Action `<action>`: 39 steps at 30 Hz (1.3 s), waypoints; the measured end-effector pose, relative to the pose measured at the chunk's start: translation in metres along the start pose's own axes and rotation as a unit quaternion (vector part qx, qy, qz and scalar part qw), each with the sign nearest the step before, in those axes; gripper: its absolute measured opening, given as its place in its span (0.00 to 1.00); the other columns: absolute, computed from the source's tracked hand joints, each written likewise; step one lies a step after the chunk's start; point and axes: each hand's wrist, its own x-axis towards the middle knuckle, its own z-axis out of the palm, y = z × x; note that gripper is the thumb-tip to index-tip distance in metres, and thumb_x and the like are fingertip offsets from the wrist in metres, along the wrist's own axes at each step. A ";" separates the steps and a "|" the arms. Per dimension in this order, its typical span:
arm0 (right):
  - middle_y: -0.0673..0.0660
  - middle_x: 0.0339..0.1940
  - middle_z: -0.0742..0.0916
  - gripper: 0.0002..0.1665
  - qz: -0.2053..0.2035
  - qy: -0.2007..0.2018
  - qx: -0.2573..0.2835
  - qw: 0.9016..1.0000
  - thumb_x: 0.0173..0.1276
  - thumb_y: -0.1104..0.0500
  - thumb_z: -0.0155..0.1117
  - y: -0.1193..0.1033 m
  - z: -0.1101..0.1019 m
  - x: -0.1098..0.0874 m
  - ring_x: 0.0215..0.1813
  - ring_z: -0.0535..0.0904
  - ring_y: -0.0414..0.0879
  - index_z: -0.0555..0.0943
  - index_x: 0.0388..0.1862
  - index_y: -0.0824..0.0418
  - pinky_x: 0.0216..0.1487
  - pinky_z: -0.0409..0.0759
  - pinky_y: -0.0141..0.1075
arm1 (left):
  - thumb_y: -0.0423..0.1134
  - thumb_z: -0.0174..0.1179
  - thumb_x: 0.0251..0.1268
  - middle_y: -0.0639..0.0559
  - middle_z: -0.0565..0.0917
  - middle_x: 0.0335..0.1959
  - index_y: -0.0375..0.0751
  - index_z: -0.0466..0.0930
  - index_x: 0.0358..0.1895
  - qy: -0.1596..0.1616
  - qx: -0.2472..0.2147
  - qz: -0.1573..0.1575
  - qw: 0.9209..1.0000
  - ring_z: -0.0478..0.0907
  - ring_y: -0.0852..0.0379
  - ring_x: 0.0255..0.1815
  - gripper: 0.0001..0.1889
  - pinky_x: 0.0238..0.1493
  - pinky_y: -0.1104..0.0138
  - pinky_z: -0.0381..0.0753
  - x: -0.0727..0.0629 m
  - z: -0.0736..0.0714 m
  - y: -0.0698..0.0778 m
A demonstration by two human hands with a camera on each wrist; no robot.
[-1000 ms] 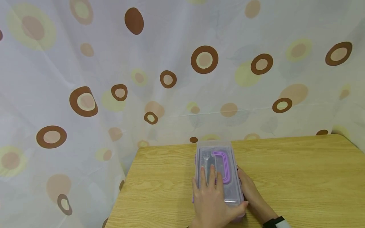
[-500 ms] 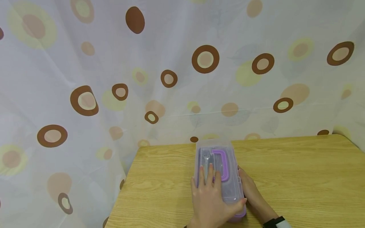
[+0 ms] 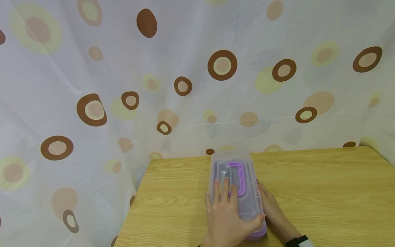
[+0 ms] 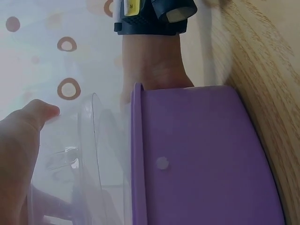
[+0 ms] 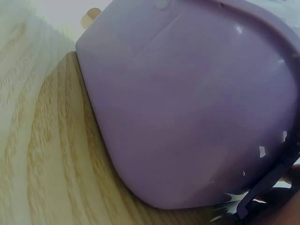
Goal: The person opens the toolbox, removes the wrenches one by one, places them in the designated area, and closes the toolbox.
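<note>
Head view: lidded box on table, both hands in contact

Position of unit. The box (image 3: 247,206) stands on the wood-grain table (image 3: 324,192), its far end near the table's back edge and its long axis running away from the person. It consists of a purple base (image 4: 201,154) and a clear lid (image 4: 89,140) lying on top.

Lid fittings. A purple handle (image 3: 242,178) lies flat along the right part of the lid. To its left shows a narrow, pale utensil-like shape (image 3: 223,168); whether it is moulded or loose cannot be told.

Left hand. The left hand (image 3: 223,214) rests palm down on the near part of the lid. Fingers are spread and point toward the far end; the thumb reaches out across the lid's right side.

Right hand. The right hand (image 3: 271,206) is at the right side of the box, against the side wall. Its fingertips are hidden in the head view. The right wrist view shows a dark purple latch (image 5: 262,187) angled out from the wall, with the hand beside it; whether the fingers pinch it cannot be told.

Surroundings. A black wristband (image 3: 296,241) encircles the right wrist. A patterned cloth (image 3: 197,44) with ringed ovals hangs behind the table.
</note>
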 end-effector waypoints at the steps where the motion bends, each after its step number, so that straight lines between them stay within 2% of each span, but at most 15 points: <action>1: 0.65 0.80 0.71 0.39 0.000 -0.002 -0.005 1.000 0.88 0.38 0.34 0.000 0.000 0.000 0.58 0.80 0.35 0.53 0.88 0.55 0.57 0.81 0.31 | 0.86 0.52 0.53 0.41 0.76 0.73 0.44 0.82 0.66 -0.001 -0.003 -0.002 1.000 0.72 0.30 0.72 0.53 0.54 0.28 0.78 0.000 -0.001 0.000; 6: 0.67 0.82 0.67 0.40 -0.009 -0.006 -0.049 0.999 0.88 0.37 0.33 0.000 -0.001 0.002 0.73 0.73 0.52 0.51 0.88 0.58 0.65 0.76 0.37 | 0.86 0.53 0.54 0.41 0.75 0.75 0.43 0.81 0.67 -0.024 -0.023 -0.016 0.999 0.71 0.29 0.73 0.53 0.55 0.27 0.77 0.001 -0.006 -0.001; 9: 0.67 0.83 0.65 0.41 -0.010 -0.011 -0.058 0.998 0.88 0.37 0.32 0.000 -0.001 0.001 0.77 0.68 0.58 0.50 0.88 0.59 0.67 0.74 0.39 | 0.86 0.51 0.55 0.41 0.73 0.76 0.43 0.80 0.69 -0.044 -0.038 -0.025 0.998 0.69 0.29 0.74 0.54 0.57 0.26 0.75 0.001 -0.008 -0.002; 14: 0.67 0.80 0.70 0.40 -0.025 -0.006 -0.044 0.999 0.88 0.39 0.34 0.000 -0.002 -0.001 0.73 0.73 0.58 0.53 0.87 0.59 0.61 0.77 0.33 | 0.86 0.50 0.56 0.40 0.71 0.78 0.44 0.78 0.71 -0.062 -0.057 -0.036 0.996 0.68 0.29 0.76 0.55 0.59 0.26 0.74 0.001 -0.012 -0.003; 19: 0.67 0.81 0.68 0.39 -0.030 -0.009 -0.032 0.999 0.89 0.40 0.34 0.002 0.000 -0.003 0.75 0.70 0.60 0.53 0.87 0.61 0.63 0.77 0.33 | 0.87 0.49 0.56 0.41 0.70 0.78 0.45 0.77 0.72 -0.066 -0.069 -0.048 0.994 0.66 0.29 0.76 0.55 0.58 0.26 0.74 -0.002 -0.014 -0.005; 22: 0.66 0.82 0.67 0.38 -0.028 -0.003 -0.035 0.999 0.89 0.40 0.33 0.002 0.000 -0.002 0.77 0.68 0.59 0.53 0.87 0.61 0.67 0.75 0.35 | 0.87 0.50 0.56 0.40 0.71 0.77 0.45 0.77 0.72 -0.055 -0.084 -0.048 0.994 0.67 0.28 0.76 0.54 0.57 0.25 0.74 -0.001 -0.014 -0.007; 24: 0.65 0.84 0.65 0.39 -0.026 -0.003 -0.037 0.999 0.89 0.40 0.32 0.001 0.000 0.000 0.78 0.66 0.59 0.51 0.87 0.60 0.71 0.73 0.40 | 0.86 0.50 0.56 0.39 0.72 0.76 0.45 0.77 0.71 -0.048 -0.090 -0.045 0.994 0.67 0.28 0.76 0.54 0.56 0.24 0.74 0.002 -0.014 -0.009; 29: 0.65 0.86 0.58 0.41 -0.019 -0.020 -0.052 0.998 0.88 0.38 0.29 0.000 0.000 0.002 0.83 0.58 0.61 0.44 0.88 0.60 0.80 0.60 0.55 | 0.85 0.50 0.58 0.38 0.73 0.75 0.42 0.78 0.70 -0.049 -0.094 -0.042 0.993 0.68 0.27 0.75 0.54 0.55 0.24 0.74 0.003 -0.015 -0.012; 33: 0.66 0.85 0.60 0.40 -0.013 -0.017 -0.046 0.999 0.89 0.39 0.29 0.000 0.000 0.001 0.81 0.61 0.62 0.45 0.88 0.61 0.80 0.61 0.56 | 0.85 0.49 0.58 0.38 0.73 0.76 0.43 0.77 0.71 -0.054 -0.100 -0.046 0.992 0.67 0.28 0.75 0.54 0.57 0.25 0.74 0.002 -0.016 -0.012; 37: 0.66 0.86 0.59 0.40 -0.006 -0.016 -0.045 0.999 0.89 0.40 0.29 -0.001 -0.001 0.001 0.82 0.60 0.62 0.45 0.88 0.60 0.81 0.58 0.57 | 0.84 0.51 0.58 0.39 0.74 0.75 0.44 0.78 0.71 -0.037 -0.102 -0.045 0.993 0.69 0.30 0.75 0.52 0.57 0.26 0.75 0.002 -0.016 -0.013; 39: 0.67 0.86 0.57 0.40 -0.008 -0.021 -0.051 0.998 0.89 0.40 0.29 -0.002 -0.001 0.001 0.83 0.56 0.63 0.44 0.88 0.61 0.81 0.55 0.58 | 0.84 0.52 0.58 0.39 0.75 0.74 0.44 0.78 0.70 -0.029 -0.106 -0.044 0.993 0.70 0.30 0.74 0.51 0.56 0.27 0.75 0.002 -0.017 -0.014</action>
